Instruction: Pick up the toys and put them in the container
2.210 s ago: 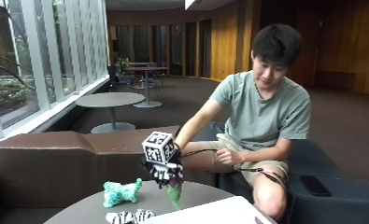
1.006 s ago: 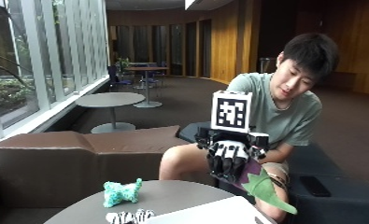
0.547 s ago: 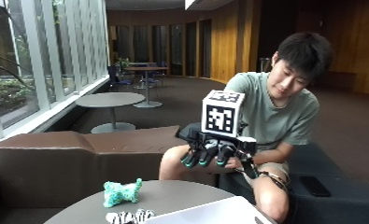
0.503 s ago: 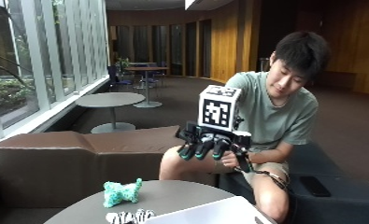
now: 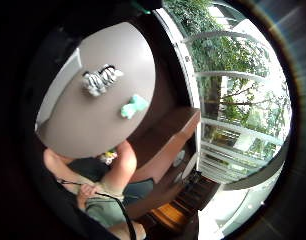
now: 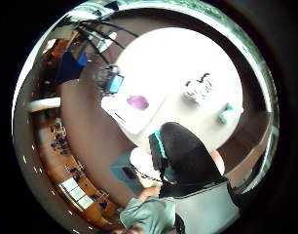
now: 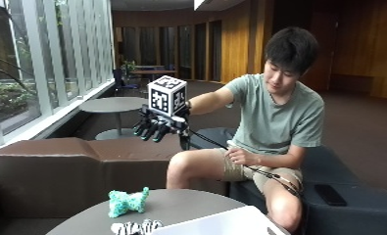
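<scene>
1. the gloved right hand [image 7: 155, 128] hangs in the air well above the round table [image 7: 180, 208], palm down, with the person's arm stretched out over the table's near side.
2. grip: fingers hang relaxed and slightly curled, holding nothing.
3. landmark: the white container [image 7: 226, 224] sits on the table at the person's side. a purple toy [image 6: 138, 102] already lies inside it, seen in the thumb side palm view.
4. the teal plush toy [image 7: 128, 201] stands on the table away from the container, toward the brown bench [image 7: 62, 166].
5. the zebra striped toy [image 7: 135, 227] lies on the table just beside the container, between it and the teal toy.
6. governing relation: both remaining toys lie below the grip, well apart from it. i judge the zebra toy nearer the container; which toy is nearer the hand cannot be told.
7. the zebra toy's long axis runs roughly along the container's edge in the little finger side palm view [image 5: 100, 80].
8. judgement: two toys remain; the next move calls for a descent onto one.
</scene>
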The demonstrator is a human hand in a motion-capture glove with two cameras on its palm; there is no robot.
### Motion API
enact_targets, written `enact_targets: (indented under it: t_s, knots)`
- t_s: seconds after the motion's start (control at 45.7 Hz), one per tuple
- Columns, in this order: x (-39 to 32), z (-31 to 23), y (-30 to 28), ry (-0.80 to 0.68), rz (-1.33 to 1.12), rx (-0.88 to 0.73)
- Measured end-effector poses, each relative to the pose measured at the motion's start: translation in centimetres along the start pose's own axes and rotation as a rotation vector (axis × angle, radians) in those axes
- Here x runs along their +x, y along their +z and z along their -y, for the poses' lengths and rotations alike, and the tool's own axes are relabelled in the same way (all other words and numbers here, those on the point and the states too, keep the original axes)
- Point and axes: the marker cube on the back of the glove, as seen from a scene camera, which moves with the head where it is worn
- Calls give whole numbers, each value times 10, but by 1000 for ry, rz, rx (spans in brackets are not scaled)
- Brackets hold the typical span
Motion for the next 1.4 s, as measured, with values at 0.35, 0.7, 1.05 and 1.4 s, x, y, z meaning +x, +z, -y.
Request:
enact_targets:
  t_s: [0.35, 0.7, 1.05, 1.4]
  knots:
    - [104, 7, 138, -174, 93, -174]
    - [152, 5, 226, -341, 7, -189]
    - [178, 55, 360, -297, -176, -361]
    - [159, 71, 358, -21, 170, -82]
